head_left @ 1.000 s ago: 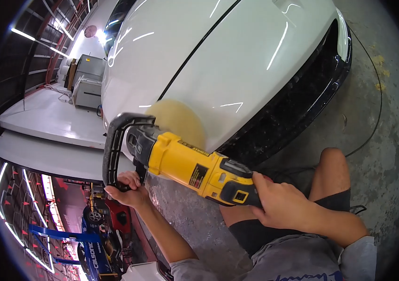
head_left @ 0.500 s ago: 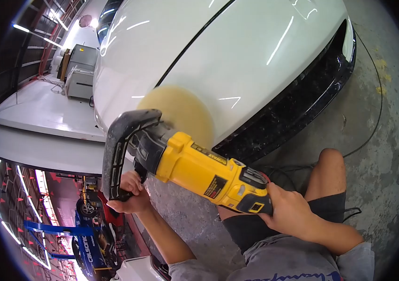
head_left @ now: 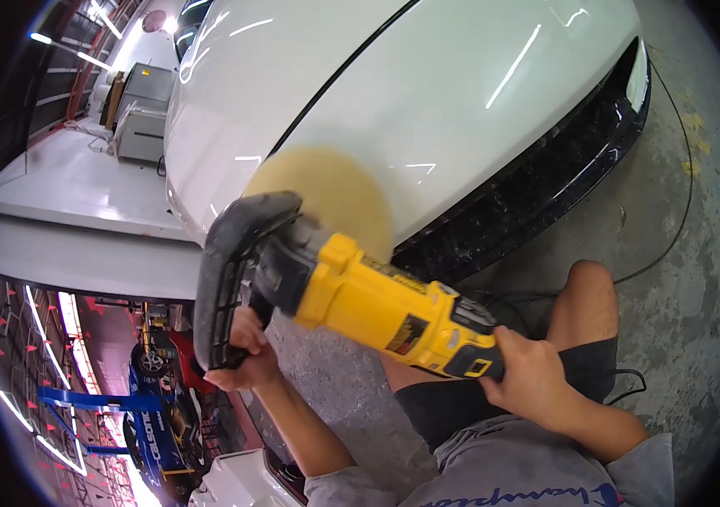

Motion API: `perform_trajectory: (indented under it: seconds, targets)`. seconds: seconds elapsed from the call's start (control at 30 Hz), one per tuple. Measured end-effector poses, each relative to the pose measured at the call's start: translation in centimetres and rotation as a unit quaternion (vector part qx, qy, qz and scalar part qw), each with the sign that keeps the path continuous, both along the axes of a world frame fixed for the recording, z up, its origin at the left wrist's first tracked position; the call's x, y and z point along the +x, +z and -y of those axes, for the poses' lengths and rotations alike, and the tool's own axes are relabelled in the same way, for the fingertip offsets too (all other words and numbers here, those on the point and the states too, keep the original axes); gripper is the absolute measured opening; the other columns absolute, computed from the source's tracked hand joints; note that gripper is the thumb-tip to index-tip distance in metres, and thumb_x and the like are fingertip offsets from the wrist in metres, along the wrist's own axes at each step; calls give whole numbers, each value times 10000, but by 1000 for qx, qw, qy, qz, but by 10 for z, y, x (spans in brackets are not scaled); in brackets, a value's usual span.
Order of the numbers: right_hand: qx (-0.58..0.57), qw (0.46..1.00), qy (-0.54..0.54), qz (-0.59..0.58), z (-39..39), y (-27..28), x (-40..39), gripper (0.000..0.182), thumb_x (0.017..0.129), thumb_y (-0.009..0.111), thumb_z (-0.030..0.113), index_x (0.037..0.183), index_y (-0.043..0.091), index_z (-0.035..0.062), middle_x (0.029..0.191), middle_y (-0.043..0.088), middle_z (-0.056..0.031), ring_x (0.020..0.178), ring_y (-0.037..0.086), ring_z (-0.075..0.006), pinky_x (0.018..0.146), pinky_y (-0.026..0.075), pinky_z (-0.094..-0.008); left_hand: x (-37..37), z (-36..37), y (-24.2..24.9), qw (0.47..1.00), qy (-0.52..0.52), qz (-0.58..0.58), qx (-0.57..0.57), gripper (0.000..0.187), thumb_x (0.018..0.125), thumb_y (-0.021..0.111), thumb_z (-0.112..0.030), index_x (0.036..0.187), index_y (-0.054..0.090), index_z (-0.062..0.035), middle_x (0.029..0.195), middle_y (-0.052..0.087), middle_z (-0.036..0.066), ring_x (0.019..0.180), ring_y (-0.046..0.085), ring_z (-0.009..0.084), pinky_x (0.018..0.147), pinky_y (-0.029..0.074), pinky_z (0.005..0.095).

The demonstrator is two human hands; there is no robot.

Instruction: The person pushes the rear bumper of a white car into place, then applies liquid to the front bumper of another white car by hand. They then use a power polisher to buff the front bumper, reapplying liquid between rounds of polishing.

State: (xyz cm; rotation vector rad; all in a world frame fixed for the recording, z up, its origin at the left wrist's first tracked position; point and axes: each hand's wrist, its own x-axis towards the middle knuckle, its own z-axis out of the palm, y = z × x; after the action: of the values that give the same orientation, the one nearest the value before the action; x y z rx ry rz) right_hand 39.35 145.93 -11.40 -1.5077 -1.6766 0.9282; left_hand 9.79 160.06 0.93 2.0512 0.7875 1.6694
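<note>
A yellow and black polisher [head_left: 377, 300] lies slantwise across the view, held in both hands. My left hand [head_left: 246, 359] is closed round the lower end of its black loop handle [head_left: 223, 270]. At the rear end of the body, my right hand [head_left: 533, 372] wraps the grip, its fingers partly hidden. The round yellow pad [head_left: 330, 186] is smeared by motion and lies against the white car body panel [head_left: 427, 101]. The polisher's head hides part of the pad's lower edge.
A glossy black bumper opening [head_left: 537, 182] runs along the panel's lower edge. A dark cord [head_left: 683, 203] curves over the concrete floor [head_left: 664, 321] at right. Grey boxes [head_left: 144, 110] stand on a white surface at left. Below is a blue car [head_left: 153, 431].
The polisher and both hands have shifted slightly right in view, with the loop handle's lower end a little lower. The pad remains on the panel and both hands keep their hold.
</note>
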Motion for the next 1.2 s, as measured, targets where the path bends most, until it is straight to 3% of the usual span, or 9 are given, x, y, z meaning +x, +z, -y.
perform_trajectory:
  seconds: [0.1,0.13,0.27,0.4,0.57,0.67,0.97,1.1,1.2]
  targets:
    - [-1,999,-37,15,11,-3,9,527,598,788,161,1022,528,-13,796,628,-152,674,650,-364,581,534,-427,16,6,-15,1000,-6,12,8,826,781,309,-859,614,460,-64,476,391,33,408,414,162,528,389,310]
    - [-6,998,-57,26,16,-7,13,513,585,784,152,1004,534,-9,790,625,-157,674,648,-367,579,532,-428,8,10,-29,999,11,47,5,854,765,320,-870,753,492,-34,479,399,53,387,422,177,488,452,331]
    - [-19,997,-76,20,24,-9,4,339,630,764,111,878,561,-1,727,622,-207,704,649,-390,587,523,-426,-1,33,-43,992,128,17,-10,877,732,334,-893,831,485,-35,478,407,53,382,423,176,424,443,334]
    - [-4,1000,-21,16,6,7,-16,420,618,773,154,957,571,11,793,654,-171,696,659,-366,611,540,-430,-27,28,-38,995,66,77,9,754,839,314,-800,554,401,-107,463,382,7,432,396,146,522,307,281]
    - [0,999,28,22,-23,15,-52,477,632,764,218,1022,573,19,802,660,-150,690,662,-344,617,544,-426,-78,2,-11,998,31,62,14,666,936,295,-672,619,422,-101,492,341,1,438,351,136,513,298,274]
    - [24,998,29,43,-25,18,-59,432,648,758,248,958,566,15,812,654,-134,668,677,-310,575,549,-408,-79,0,-9,995,42,87,7,651,945,302,-655,627,430,-101,492,343,2,440,355,137,524,305,273]
    - [-27,999,-5,47,43,-19,-45,516,610,785,264,1027,582,38,821,661,-124,658,673,-323,595,549,-412,-44,61,-62,988,124,90,12,755,846,295,-780,544,431,-102,437,379,6,383,391,141,510,339,278]
    - [-18,999,-12,27,34,-9,-59,479,611,775,216,997,580,11,792,658,-143,656,663,-324,584,535,-415,-67,48,-53,990,92,103,3,753,844,319,-787,543,412,-103,441,372,0,385,384,141,509,330,287]
    - [13,999,-20,21,4,2,-73,486,626,775,233,1014,582,14,797,663,-147,655,663,-329,585,536,-418,-85,18,-31,997,37,68,31,675,912,310,-687,607,452,-102,457,342,4,426,344,128,495,281,268]
